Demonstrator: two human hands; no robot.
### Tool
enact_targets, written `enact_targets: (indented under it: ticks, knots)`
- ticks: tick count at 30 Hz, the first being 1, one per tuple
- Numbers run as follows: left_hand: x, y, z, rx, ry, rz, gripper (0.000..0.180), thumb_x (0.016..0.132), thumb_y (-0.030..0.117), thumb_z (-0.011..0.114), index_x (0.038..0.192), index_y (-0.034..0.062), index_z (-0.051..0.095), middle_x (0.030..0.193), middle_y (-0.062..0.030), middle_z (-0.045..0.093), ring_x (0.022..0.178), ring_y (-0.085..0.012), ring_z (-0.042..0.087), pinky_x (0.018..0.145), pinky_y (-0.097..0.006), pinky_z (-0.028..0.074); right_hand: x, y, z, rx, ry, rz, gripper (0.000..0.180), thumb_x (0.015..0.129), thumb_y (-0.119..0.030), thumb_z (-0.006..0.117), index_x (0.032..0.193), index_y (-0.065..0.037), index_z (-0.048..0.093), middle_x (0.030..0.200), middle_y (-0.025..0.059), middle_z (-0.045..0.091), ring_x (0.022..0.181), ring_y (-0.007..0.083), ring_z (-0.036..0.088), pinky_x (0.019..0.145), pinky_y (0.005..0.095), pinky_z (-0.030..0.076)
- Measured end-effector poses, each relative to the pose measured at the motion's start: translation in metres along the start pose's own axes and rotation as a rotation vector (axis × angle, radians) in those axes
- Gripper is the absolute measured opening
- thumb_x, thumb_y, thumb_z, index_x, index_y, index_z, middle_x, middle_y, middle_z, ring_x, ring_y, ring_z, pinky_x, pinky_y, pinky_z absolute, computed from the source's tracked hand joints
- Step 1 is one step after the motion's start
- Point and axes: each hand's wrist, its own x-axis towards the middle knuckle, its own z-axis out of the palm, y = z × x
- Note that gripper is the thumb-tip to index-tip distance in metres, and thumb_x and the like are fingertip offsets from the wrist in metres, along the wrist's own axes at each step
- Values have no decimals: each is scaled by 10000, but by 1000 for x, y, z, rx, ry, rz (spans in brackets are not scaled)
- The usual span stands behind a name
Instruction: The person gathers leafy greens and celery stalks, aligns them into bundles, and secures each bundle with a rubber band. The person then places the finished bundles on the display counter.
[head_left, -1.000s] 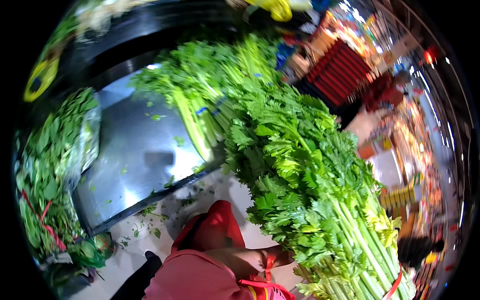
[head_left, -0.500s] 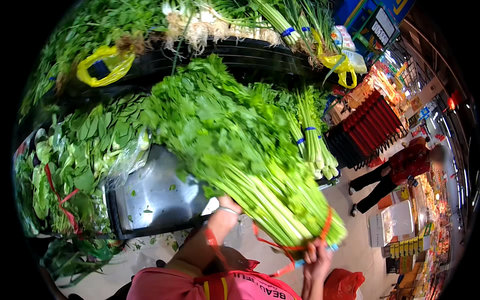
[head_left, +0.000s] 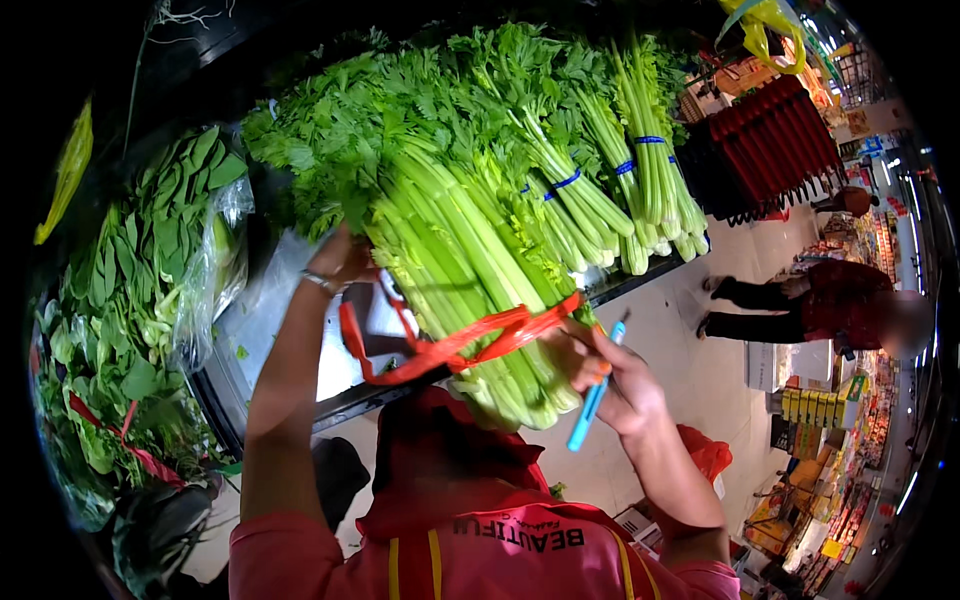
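The left hand [head_left: 343,258] touches a red-tied celery bunch [head_left: 450,265] at its left, grip hidden; by the bunch's base, the right hand [head_left: 625,388] clasps a slim light-blue tool [head_left: 587,414].

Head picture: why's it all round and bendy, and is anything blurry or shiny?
In the head view, the wide fisheye lens bends edges and leaves black corners; there too, the aisle person's head is a smudge, while the nearest celery bunch looks crisp; the head view also shows whitish glare on the metal tray.
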Motion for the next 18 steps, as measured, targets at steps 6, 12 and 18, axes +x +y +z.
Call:
enact_targets:
  ticks: [6,12,18]
  knots:
    - [-131,34,81,1394,932,1153,367,737,97,666,1089,58,569,1162,-178,501,1014,-313,520,833,-363,428,-37,-58,-55,-268,-281,-154,386,957,-368,324,1159,-75,472,952,116,536,489,55,327,449,183,298]
    - [-209,-49,259,895,565,1263,345,692,-46,645,1023,31,587,1076,-102,515,899,-200,561,744,-293,479,-51,-49,-47,-497,-511,-353,197,947,-258,407,1020,-80,448,849,73,465,578,117,393,497,234,336]
    - [-207,-100,303,1039,678,1131,147,722,3,639,868,18,625,883,-101,583,743,-232,583,648,-299,467,-71,-69,-77,-569,-575,-223,318,929,-194,458,1187,-7,449,741,58,513,565,83,408,471,203,332]
